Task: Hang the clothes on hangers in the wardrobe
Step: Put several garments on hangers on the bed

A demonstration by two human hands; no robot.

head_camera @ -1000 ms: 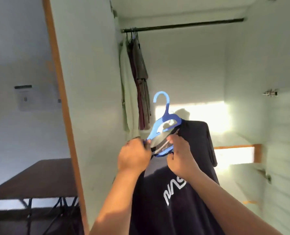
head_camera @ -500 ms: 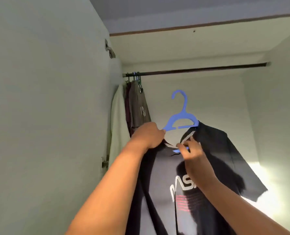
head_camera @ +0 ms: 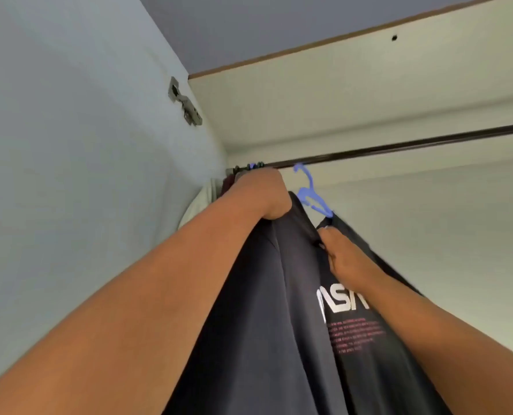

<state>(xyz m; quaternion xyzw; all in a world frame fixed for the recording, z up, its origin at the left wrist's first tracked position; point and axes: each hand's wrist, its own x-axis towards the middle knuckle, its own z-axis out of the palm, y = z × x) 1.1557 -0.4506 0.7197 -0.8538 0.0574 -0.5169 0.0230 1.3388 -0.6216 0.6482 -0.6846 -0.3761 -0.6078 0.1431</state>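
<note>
Two hands raised: your left hand (head_camera: 264, 194) gripped the shirt (head_camera: 279, 295) shoulder near the rod (head_camera: 399, 146), fingers hidden; your right hand (head_camera: 343, 254) pinched its collar. Hanger (head_camera: 312, 194) hook at the rod, contact unclear; shirt's hem cut off.

Both forearms are bare to the frame's lower edge, with no sleeve in sight. The left hand (head_camera: 264, 194) and right hand (head_camera: 346, 259) wear no glove, ring or watch.
</note>
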